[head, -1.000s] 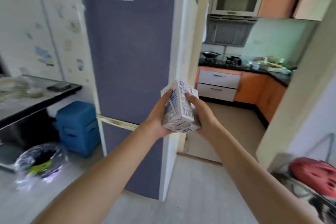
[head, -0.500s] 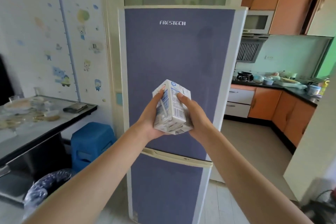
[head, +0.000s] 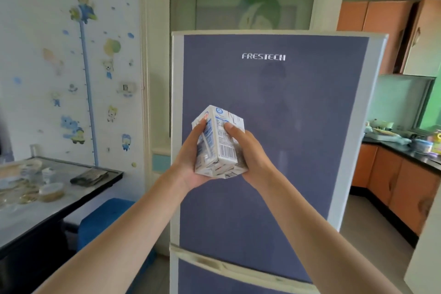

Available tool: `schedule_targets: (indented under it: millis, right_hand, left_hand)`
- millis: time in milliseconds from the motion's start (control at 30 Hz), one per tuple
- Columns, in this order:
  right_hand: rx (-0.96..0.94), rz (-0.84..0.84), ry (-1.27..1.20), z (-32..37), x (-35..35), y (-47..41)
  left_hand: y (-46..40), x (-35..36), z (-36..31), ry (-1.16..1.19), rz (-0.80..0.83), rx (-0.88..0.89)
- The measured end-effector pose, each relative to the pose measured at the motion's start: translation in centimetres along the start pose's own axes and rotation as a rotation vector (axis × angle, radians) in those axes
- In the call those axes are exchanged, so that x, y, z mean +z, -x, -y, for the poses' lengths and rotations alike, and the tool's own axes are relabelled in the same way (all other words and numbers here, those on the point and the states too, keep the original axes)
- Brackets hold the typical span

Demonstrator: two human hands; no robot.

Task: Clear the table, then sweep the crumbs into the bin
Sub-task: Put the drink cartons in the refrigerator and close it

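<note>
Right in front of the fridge [head: 274,126], level with the middle of its upper door, both hands hold a pair of small white drink cartons [head: 218,143] pressed side by side. The left hand [head: 191,162] cups the cartons from the left and below, its thumb lying up the left face. The right hand [head: 248,153] closes on them from the right, its thumb pressed on the upper face near the printed text; the other fingers of both hands are hidden behind the cartons. A barcode faces the camera. Left of the fridge stands a dark glass-topped table [head: 71,203] bearing small dishes [head: 51,191] and a dark folded object [head: 89,176]. Under the table's near corner, beside the fridge, sits a blue stool [head: 102,219]. Right of the fridge, orange kitchen cabinets [head: 405,186] carry a black counter.
</note>
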State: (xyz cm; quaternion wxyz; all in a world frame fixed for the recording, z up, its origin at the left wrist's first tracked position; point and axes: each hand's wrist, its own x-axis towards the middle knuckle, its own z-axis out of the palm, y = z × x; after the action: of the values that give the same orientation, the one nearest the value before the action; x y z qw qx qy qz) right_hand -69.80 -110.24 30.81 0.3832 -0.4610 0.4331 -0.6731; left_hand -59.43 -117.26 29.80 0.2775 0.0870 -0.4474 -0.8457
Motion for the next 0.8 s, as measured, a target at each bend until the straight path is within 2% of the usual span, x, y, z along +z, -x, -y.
schedule_targets:
  millis: [267, 400, 500, 567, 600, 633, 700, 733, 800]
  right_hand:
    - [-0.068, -0.024, 0.135, 1.3, 1.2, -8.3]
    - [-0.036, -0.001, 0.222, 1.0, 2.7, -11.6]
    - [-0.050, -0.082, 0.254, 0.0, 4.0, -13.9]
    - [-0.190, -0.198, 0.282, -1.0, 5.0, -15.3]
    - [-0.286, -0.285, 0.362, -1.7, 5.4, -15.9]
    - [-0.385, -0.385, 0.551, -2.8, 6.0, -16.9]
    - [-0.592, -0.535, 1.119, -4.6, 6.8, -18.2]
    - [-0.713, -0.524, 1.354, -5.6, 7.3, -18.9]
    - [-0.859, -0.331, 1.612, -7.1, 8.7, -20.4]
  left_hand:
    - [-6.0, -2.9, -5.4, 0.023, 0.108, 0.062]
    - [-8.0, -5.8, -7.3, 0.042, 0.150, 0.092]
    - [-8.9, -8.7, -9.2, 0.046, 0.204, 0.088]
    - [-9.1, -10.8, -10.6, 0.081, 0.253, 0.067]
    - [-9.2, -11.7, -11.4, 0.100, 0.279, 0.063]
    - [-9.1, -13.0, -12.3, 0.111, 0.307, 0.051]
    - [-9.0, -14.9, -13.7, 0.109, 0.342, 0.024]
    - [-8.9, -16.0, -14.4, 0.113, 0.346, 0.014]
    - [-8.9, -18.0, -15.7, 0.146, 0.348, 0.018]
